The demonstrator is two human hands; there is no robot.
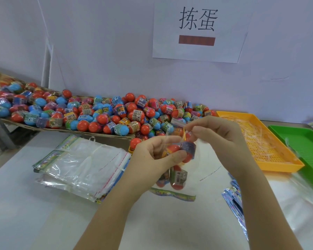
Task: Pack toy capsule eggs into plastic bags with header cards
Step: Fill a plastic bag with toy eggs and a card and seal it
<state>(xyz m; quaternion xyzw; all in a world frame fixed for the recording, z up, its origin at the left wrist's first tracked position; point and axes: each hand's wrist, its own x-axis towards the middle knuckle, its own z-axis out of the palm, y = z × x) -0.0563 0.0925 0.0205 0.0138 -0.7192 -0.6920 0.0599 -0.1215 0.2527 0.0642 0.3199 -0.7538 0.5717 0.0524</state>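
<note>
Egg pile (pixel 101 114) at 10 o'clock, heaped along the wall. Bag stack (pixel 83 165) at 9 o'clock, flat on the surface (pixel 25 204).

Centre: left hand (pixel 150 159) has its grip closed on a clear bag (pixel 193 170). Thumb and fingers clamp the top egg (pixel 187 150) through the film. More eggs hang below it, with the header card (pixel 172 193) lowest, at 6 o'clock, so the mouth is up.

Right hand (pixel 219 134), just at 1 o'clock of the left, has its grip narrow. Its fingertips pinch a thin clear edge at the bag's mouth. Flap or seal liner, cannot tell.

Orange tray (pixel 285 166) at 3 o'clock holds loose clear strips (pixel 257 141). Green tray (pixel 307 145) lies beyond it.

Step looks like sealing the mouth. To do it well:
- Keep the left clamp firm so the eggs stay down.
- Draw the edge straight and taut.
- Press the flap flat without wrinkles.
- Drop any liner in the orange tray.
</note>
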